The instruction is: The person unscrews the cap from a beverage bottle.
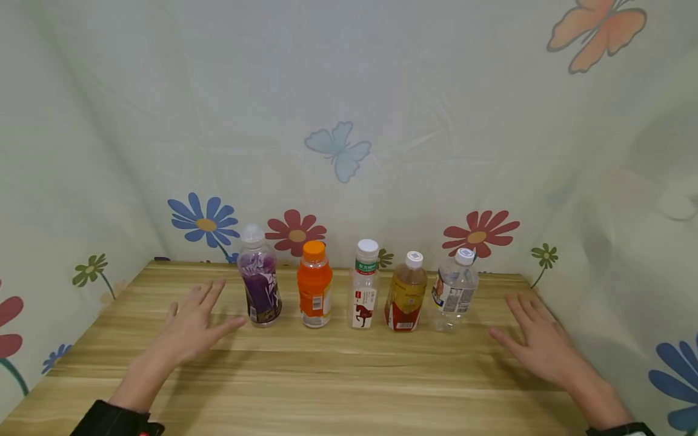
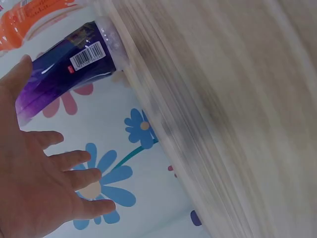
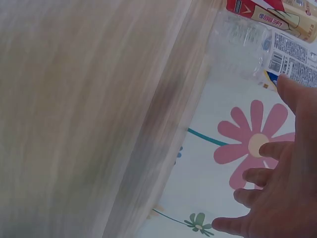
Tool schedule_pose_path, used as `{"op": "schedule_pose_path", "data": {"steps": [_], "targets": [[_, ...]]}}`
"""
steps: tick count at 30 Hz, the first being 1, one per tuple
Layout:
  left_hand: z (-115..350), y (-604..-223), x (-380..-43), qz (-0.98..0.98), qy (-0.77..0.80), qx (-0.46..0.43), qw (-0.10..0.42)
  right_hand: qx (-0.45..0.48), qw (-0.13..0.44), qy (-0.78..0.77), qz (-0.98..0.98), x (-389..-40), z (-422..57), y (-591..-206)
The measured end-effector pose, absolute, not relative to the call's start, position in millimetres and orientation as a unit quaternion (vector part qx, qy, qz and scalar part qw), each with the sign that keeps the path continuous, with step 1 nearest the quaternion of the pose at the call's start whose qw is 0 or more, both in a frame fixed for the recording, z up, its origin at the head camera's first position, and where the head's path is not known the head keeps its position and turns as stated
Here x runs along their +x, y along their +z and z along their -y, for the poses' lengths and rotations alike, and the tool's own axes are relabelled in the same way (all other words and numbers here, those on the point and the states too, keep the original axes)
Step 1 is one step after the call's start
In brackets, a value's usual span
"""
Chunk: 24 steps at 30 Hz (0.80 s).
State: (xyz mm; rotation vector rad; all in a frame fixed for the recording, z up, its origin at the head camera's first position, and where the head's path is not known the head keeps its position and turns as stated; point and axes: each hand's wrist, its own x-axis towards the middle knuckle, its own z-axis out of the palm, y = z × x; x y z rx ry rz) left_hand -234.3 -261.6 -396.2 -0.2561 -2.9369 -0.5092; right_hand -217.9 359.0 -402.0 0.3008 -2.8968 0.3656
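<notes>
Several bottles stand upright in a row on the wooden table. Leftmost is a purple-labelled bottle, then an orange bottle. A white-capped bottle with a horse on its label stands mid-row. To its right come a yellow-and-red bottle and a clear bottle with a printed label. My left hand, fingers spread, hovers left of the purple-labelled bottle and holds nothing. Over at the right, my right hand is spread too, apart from the clear bottle and holding nothing.
A pale curtain printed with flowers and butterflies hangs behind the table and along both sides. The table's back edge runs close behind the bottles. Bare wood lies in front of the row.
</notes>
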Motion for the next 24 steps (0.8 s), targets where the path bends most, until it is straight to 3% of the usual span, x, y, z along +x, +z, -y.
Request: {"op": "schedule_pose_path", "data": {"steps": [24], "targets": [[232.0,-396.3,-246.0,0.963,-0.239,-0.065,0.103,0.106,0.067,0.152,0.980,-214.4,-333.9,-399.7]]}}
